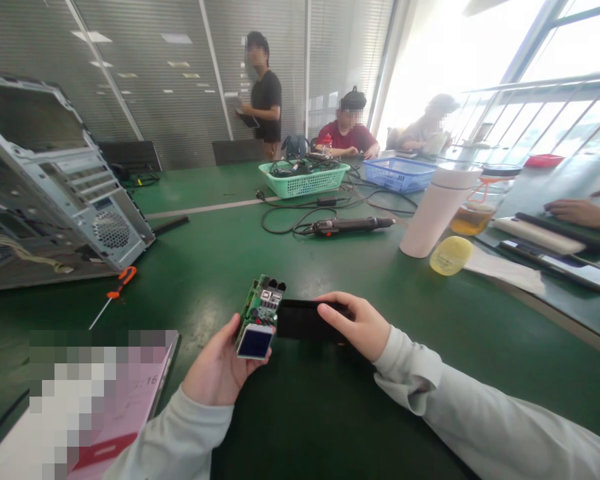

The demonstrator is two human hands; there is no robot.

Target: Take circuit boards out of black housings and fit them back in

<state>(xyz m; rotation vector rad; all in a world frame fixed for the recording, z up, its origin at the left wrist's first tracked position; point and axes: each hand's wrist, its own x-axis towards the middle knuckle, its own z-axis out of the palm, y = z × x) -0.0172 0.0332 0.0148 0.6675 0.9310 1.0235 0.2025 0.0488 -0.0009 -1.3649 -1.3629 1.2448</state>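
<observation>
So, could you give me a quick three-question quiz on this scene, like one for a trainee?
1. True or false: the left hand holds a circuit board with a small screen.
2. Which lies right by the open computer case?
A) yellow container
B) orange-handled screwdriver
C) pale bottle
3. Fill in: the flat thing in the right hand is ____ in colour.

Key: 1 true; 2 B; 3 black.

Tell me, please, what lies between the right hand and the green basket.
The head view shows a black power screwdriver and dark cable between the right hand and the green basket.
</observation>
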